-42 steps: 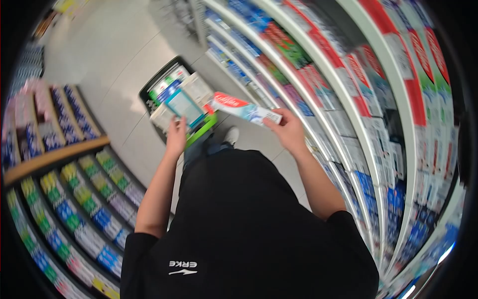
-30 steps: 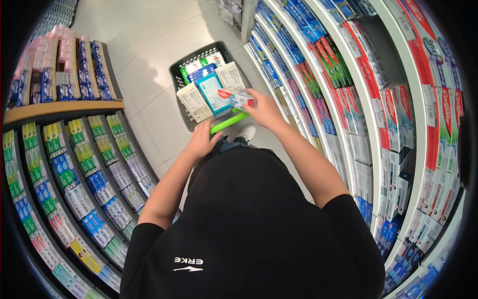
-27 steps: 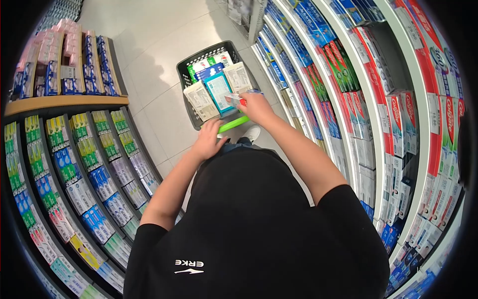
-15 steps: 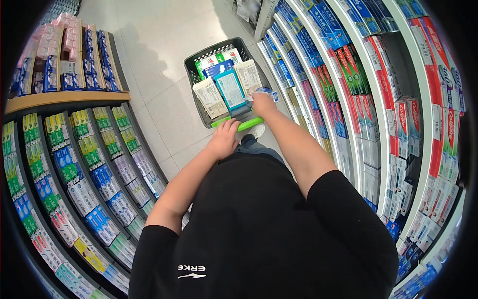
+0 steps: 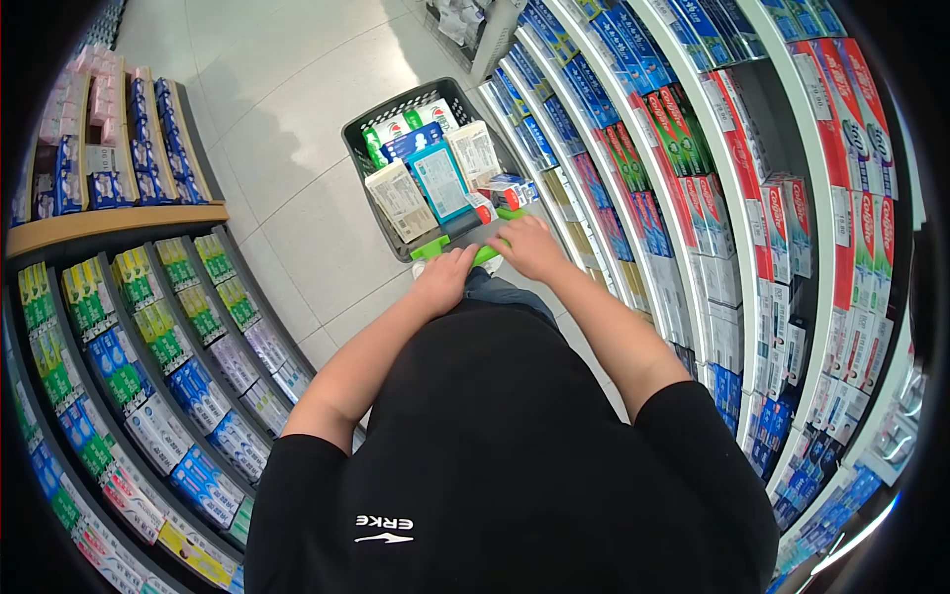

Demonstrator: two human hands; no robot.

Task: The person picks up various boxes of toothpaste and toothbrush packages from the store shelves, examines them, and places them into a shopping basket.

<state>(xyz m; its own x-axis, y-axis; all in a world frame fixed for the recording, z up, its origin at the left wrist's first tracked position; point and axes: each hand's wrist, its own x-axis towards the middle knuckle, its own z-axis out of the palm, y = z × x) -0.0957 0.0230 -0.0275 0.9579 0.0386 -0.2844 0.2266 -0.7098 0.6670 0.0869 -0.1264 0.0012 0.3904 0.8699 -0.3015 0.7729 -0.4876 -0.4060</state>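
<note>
A dark grey shopping basket with a green handle stands in front of me. My left hand is closed over the handle near its left part. Farther right, my right hand has its fingers curled over the same handle. Inside the basket a turquoise box stands between a cream carton on the left and another cream carton on the right. A blue packet and a white-and-green package lie behind them. A small red, white and blue box rests near my right hand.
Toothpaste shelves rise close on the right, holding many boxed tubes. On the left is a low rack of packaged toothbrushes, with a wooden-edged display of blue and pink packs beyond. Pale tiled floor runs between them.
My right hand has drawn back from the small box in the basket and now lies on the green handle. My left hand stays on the handle. The view has shifted slightly.
</note>
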